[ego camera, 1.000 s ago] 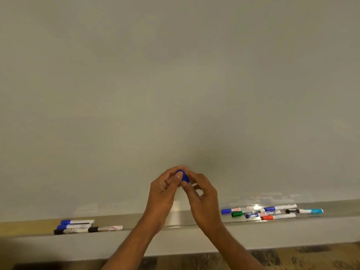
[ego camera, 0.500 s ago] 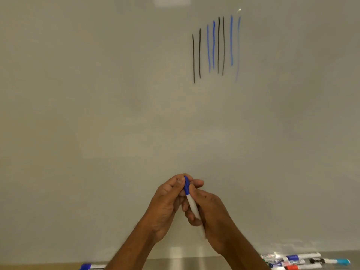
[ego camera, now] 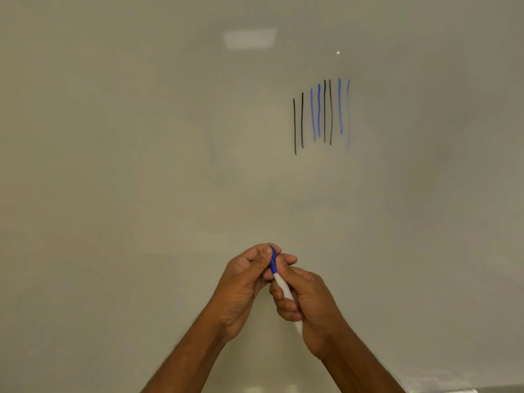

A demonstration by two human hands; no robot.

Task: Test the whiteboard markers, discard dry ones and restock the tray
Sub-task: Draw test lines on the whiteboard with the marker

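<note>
Your right hand (ego camera: 307,302) is wrapped round the white barrel of the marker (ego camera: 280,283), held low in front of you. Your left hand (ego camera: 243,282) pinches its blue cap (ego camera: 273,260). Beyond, the whiteboard (ego camera: 141,137) bears black and blue vertical strokes (ego camera: 320,114).

**Surfaces and Finishes**

The whiteboard (ego camera: 141,165) was seen to be smooth and glossy (a pale ceiling-light reflection (ego camera: 249,38) was carried on it). The marker (ego camera: 282,286) was judged to be smooth plastic, its white barrel slightly shiny, and the blue cap (ego camera: 273,262) was finished alike.
</note>
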